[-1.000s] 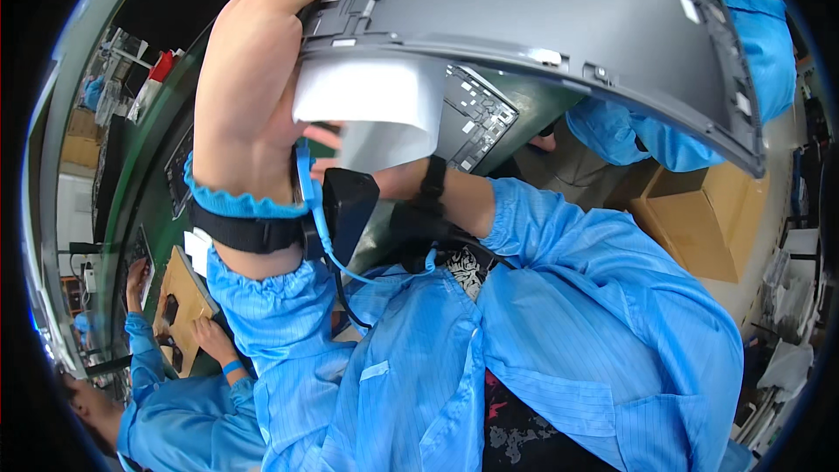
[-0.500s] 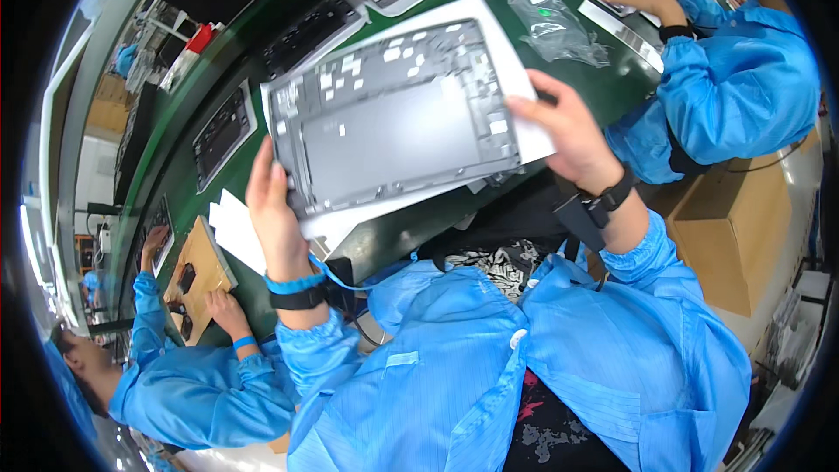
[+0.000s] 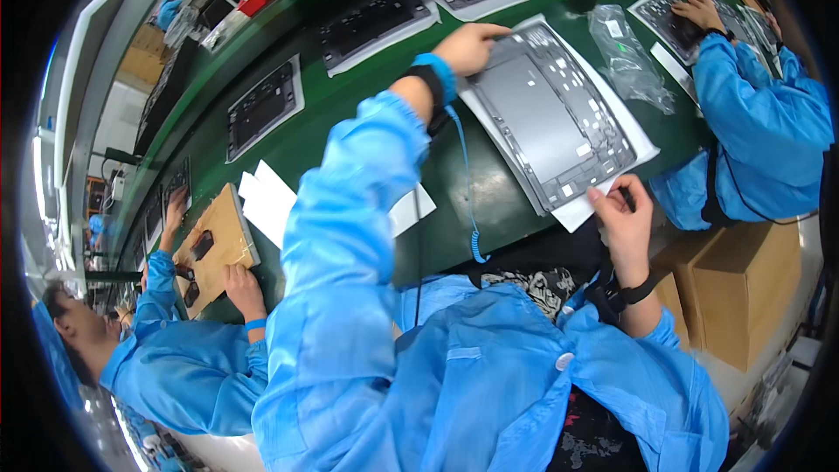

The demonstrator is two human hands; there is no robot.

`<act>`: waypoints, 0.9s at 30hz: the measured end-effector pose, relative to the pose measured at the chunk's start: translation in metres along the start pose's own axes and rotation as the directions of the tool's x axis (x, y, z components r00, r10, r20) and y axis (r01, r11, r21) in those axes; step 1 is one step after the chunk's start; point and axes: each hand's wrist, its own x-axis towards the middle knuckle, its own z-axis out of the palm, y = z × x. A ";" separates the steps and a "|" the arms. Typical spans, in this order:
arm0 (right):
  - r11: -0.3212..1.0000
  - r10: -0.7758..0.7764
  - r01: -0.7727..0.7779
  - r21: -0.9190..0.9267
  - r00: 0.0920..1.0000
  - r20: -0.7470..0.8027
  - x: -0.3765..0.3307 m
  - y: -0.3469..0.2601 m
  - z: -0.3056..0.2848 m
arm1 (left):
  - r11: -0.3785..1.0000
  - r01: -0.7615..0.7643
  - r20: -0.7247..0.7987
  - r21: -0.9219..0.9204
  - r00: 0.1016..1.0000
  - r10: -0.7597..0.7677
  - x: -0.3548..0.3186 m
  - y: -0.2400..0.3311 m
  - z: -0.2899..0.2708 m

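Observation:
A grey tablet housing [image 3: 537, 114] with many small white patches along one side lies on a white sheet [image 3: 642, 147], turned at a slant at the front of the green bench. My left hand [image 3: 468, 48] reaches across and grips its far left corner, the index finger stretched along the edge; the thumb is hidden. At the near right corner my right hand [image 3: 625, 210] pinches the housing and sheet between thumb and fingers. A blue coiled cord [image 3: 468, 183] hangs from the band on my left wrist.
More dark housings [image 3: 380, 26] on white sheets line the far side of the bench [image 3: 350, 109]. A clear plastic bag [image 3: 625, 57] lies to the right. Co-workers sit on both sides, the left one at a wooden board [image 3: 218, 245]. White papers [image 3: 271, 201] lie left; cardboard boxes [image 3: 743, 288] stand right.
The housing and sheet have come down toward the bench on the right and turned clockwise. My left hand has gone to the far corner, my right hand to the near one.

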 end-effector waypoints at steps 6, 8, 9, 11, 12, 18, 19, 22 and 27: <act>0.940 -0.186 0.134 -0.314 0.972 -0.144 0.009 0.035 0.009 | 0.928 -0.145 -0.043 0.343 0.985 0.170 0.032 -0.049 0.043; 0.901 -0.269 0.160 -0.402 0.935 -0.231 0.000 0.015 0.007 | 0.949 -0.154 -0.259 0.274 0.939 0.227 0.023 -0.043 0.040; 0.878 -0.269 0.139 -0.458 0.935 -0.233 -0.006 0.005 0.002 | 0.925 -0.300 -0.210 0.235 0.913 0.350 0.027 -0.053 0.021; 0.765 -0.409 0.219 -0.606 0.892 -0.195 -0.020 -0.009 -0.004 | 0.964 -0.188 -0.190 0.186 0.956 0.224 0.015 -0.064 -0.023; 0.657 -0.533 0.298 -0.692 0.833 -0.148 -0.023 -0.011 -0.007 | 0.989 0.039 -0.249 0.144 0.968 -0.002 0.006 -0.056 -0.049; 0.153 -0.315 0.646 -0.748 0.749 0.583 0.014 0.001 0.050 | 0.641 0.726 -0.636 0.248 0.621 -0.458 -0.008 -0.286 -0.212; 0.140 -0.320 0.629 -0.765 0.760 0.566 0.019 0.009 0.057 | 0.582 0.723 -0.565 0.373 0.674 -0.476 -0.007 -0.302 -0.215; 0.121 -0.329 0.578 -0.807 0.790 0.517 0.035 0.019 0.067 | 0.510 0.827 -0.635 0.235 0.528 -0.563 0.005 -0.358 -0.217; 0.076 -0.390 0.547 -0.833 0.786 0.481 0.044 0.027 0.070 | 0.447 0.757 -0.527 0.476 0.653 -0.544 0.021 -0.415 -0.230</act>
